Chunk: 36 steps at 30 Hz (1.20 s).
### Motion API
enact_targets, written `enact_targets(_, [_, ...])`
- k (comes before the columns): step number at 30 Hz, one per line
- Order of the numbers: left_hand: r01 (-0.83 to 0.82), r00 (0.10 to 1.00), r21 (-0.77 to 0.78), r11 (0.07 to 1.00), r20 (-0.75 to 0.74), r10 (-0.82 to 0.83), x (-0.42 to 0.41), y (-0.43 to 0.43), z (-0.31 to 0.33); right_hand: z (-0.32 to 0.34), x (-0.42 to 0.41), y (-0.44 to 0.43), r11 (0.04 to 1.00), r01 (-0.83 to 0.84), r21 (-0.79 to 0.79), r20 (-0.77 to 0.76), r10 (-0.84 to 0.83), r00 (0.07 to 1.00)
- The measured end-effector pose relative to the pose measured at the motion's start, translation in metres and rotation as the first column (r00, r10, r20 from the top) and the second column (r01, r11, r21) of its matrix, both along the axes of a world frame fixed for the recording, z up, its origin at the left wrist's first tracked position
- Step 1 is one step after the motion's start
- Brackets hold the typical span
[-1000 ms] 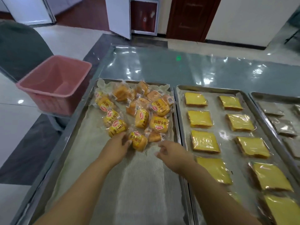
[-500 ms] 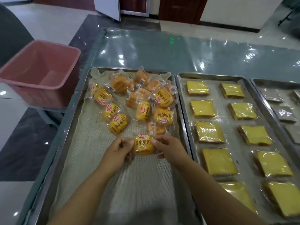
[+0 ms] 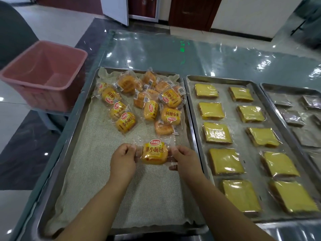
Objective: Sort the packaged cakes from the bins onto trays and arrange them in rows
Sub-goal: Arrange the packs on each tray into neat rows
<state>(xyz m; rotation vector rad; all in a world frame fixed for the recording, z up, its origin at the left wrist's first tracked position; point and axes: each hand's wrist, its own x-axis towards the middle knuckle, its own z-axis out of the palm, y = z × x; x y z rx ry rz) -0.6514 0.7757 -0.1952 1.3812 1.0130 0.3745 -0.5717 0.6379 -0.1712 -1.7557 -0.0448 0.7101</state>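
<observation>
A small packaged bun cake [image 3: 155, 151] in a clear wrapper with an orange label is held between both hands over the middle of the left tray [image 3: 57, 173]. My left hand [image 3: 123, 159] pinches its left wrapper edge. My right hand [image 3: 184, 158] pinches the right edge. Behind it, a loose pile of several similar orange packaged cakes [image 3: 144, 103] lies at the far end of the same tray, on a beige mesh liner [image 3: 104, 180].
The middle tray [image 3: 192, 108] holds two rows of yellow square packaged cakes [image 3: 217, 133]. A third tray [image 3: 265, 87] at the right carries dark packaged cakes [image 3: 293, 117]. A pink bin [image 3: 43, 75] stands left of the table, beyond the tray's far-left corner.
Both hands picked one cake from the near edge of the pile and drew it toward me. It now faces label-up between the two hands.
</observation>
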Motion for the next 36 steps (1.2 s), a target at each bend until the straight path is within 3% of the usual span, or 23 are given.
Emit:
enact_targets(3, [0.107,0.992,-0.116,0.987,0.08,-0.098,-0.008,0.003,0.001,-0.001,-0.006,-0.005,0.998,0.056,0.02,0.006,-0.056,0.998])
enact_targets(7, [0.306,0.951,-0.024,0.952,0.061,-0.305,-0.015,0.02,0.008,0.0,-0.005,-0.018,0.999,0.03,-0.039,0.084,-0.027,0.996])
enact_targets(13, [0.015,0.991,0.173,0.985,-0.131,0.008,0.018,0.065,-0.008,-0.006,0.001,-0.036,0.973,-0.041,-0.227,0.129,0.072,0.989])
enact_targets(17, [0.047,0.964,0.113,0.992,-0.264,-0.016,0.038,0.09,-0.024,-0.008,0.004,-0.048,0.95,-0.113,-0.291,0.087,0.144,0.986])
enact_targets(21, [0.009,0.978,0.154,0.988,-0.205,0.023,0.048,0.086,-0.019,-0.004,0.003,-0.051,0.924,-0.195,-0.33,0.037,0.219,0.975])
enact_targets(26, [-0.056,0.992,0.119,0.991,-0.109,0.069,0.028,0.074,-0.016,-0.002,-0.004,-0.048,0.856,-0.22,-0.468,0.13,0.313,0.941])
enact_targets(30, [0.038,0.999,0.03,0.999,-0.03,-0.037,-0.016,0.052,-0.01,0.0,-0.013,-0.052,0.841,-0.196,-0.505,0.182,0.326,0.928])
enact_targets(36, [0.289,0.949,-0.03,0.957,-0.125,-0.29,-0.089,0.029,-0.017,0.003,-0.017,-0.06,0.714,-0.274,-0.645,0.158,0.475,0.865])
